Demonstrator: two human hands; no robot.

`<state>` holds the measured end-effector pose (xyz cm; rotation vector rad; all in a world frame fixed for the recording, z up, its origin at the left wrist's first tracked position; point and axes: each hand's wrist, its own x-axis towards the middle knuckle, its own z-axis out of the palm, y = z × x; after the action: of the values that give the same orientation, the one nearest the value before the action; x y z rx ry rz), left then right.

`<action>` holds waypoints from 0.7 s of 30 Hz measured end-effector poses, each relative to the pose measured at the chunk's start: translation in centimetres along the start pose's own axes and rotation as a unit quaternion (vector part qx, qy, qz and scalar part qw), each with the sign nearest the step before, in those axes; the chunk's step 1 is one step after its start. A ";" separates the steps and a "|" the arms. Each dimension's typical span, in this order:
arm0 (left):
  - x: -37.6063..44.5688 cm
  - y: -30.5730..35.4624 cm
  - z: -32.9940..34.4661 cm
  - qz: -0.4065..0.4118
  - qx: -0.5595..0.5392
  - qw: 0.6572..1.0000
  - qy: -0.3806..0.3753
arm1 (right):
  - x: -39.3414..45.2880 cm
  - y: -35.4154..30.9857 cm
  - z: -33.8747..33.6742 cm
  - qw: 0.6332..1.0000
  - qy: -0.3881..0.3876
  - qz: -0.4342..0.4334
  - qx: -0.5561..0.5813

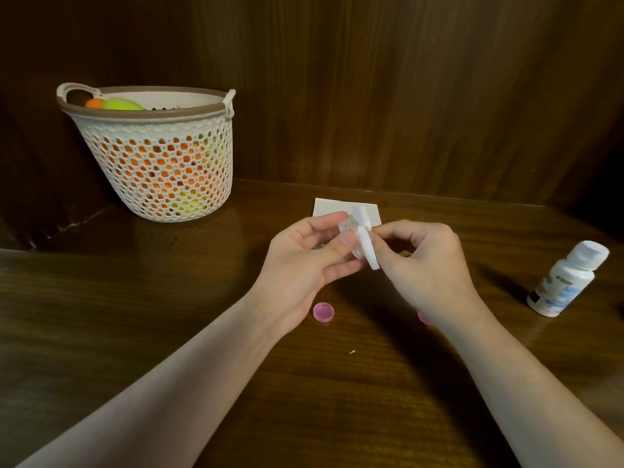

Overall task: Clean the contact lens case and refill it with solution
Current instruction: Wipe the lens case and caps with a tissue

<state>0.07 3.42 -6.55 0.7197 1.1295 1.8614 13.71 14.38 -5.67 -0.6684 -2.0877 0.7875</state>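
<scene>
Standing at far left against the dark wood-panelled back wall [405, 96]: one cream perforated plastic basket with a brown rim [158, 163], handles at both ends, holding orange and yellow-green rounded items [116, 104] that show through the holes and over the rim.

Dark brown wood-grain table [135, 332]: carries everything listed here.

Left hand [304, 261]: raised above the table, palm turned inward, thumb and curled fingers gripping the clear, lidless plastic contact lens case [347, 228]. The case sits in mid-air between the two hands, clear of the table, partly hidden by the fingers.

Small round pink screw cap [323, 312]: lying on the table below the left hand, open side up.

Flat white rectangular paper sheet [329, 207]: lying on the table behind the hands, partly covered by them.

Folded strip of white tissue [368, 244]: pressed against the case, lower end hanging free.

Right hand [429, 265]: fingers curled, thumb and forefinger pinching the tissue at the case.

Second pink cap [423, 318]: on the table, only an edge showing under the right wrist.

White plastic solution bottle with a white cap and blue-printed label [564, 282]: upright at far right, well apart from the hands.
</scene>
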 end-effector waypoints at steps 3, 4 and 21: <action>0.1 0.1 0.0 0.002 -0.009 1.000 -0.004 | -0.4 -0.4 0.3 0.998 0.047 -0.029 -0.027; 0.2 0.1 0.1 0.004 -0.010 1.000 -0.005 | -0.5 -0.5 0.4 0.997 0.059 -0.037 -0.030; -0.1 0.6 0.2 0.017 -0.036 0.999 0.024 | -0.7 -0.8 0.6 0.992 -0.001 0.028 0.124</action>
<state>0.04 3.27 -5.94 0.6594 1.0821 1.9467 13.45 13.22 -5.71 -0.5918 -1.9380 1.0595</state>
